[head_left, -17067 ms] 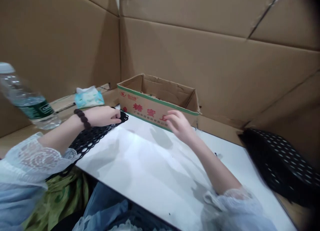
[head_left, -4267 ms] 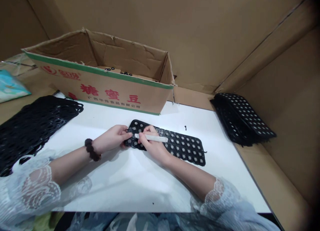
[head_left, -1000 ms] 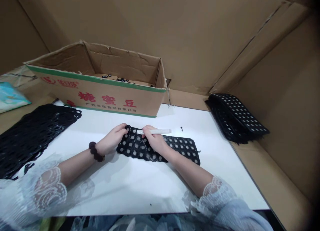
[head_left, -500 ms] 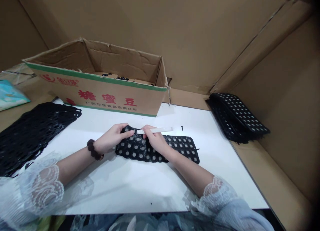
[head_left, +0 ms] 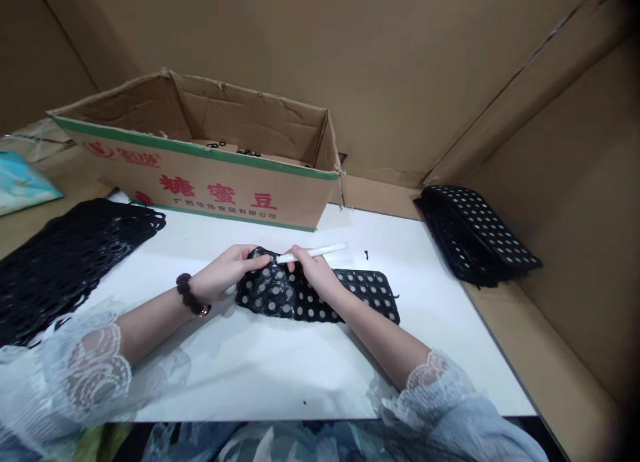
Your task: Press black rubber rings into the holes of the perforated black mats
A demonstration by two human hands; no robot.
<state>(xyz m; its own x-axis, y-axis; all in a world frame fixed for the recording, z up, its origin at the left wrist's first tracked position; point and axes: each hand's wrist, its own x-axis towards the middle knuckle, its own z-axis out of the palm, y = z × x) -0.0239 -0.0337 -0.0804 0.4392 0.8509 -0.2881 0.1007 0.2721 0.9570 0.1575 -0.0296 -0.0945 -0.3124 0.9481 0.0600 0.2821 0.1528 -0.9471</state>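
A black sheet with rows of round pale holes (head_left: 370,290) lies on the white tabletop in front of me. My left hand (head_left: 234,267) pinches its upper left corner, thumb on top. A slim white tool (head_left: 325,250) is gripped in my right hand (head_left: 311,270) like a pen, its tip at the sheet's upper edge close to my left thumb. The right forearm crosses over the sheet and hides part of it.
Behind stands an open cardboard box (head_left: 220,189) with small black rings inside. Black perforated sheets lie at left (head_left: 85,262) and folded at right (head_left: 475,235). A black scrap (head_left: 367,255) is on the tabletop (head_left: 425,355). Cardboard walls surround it.
The left part of the sheet has tilted slightly, and both hands have shifted a little to the right. The white tool's tip has moved slightly right. Both grips are kept.
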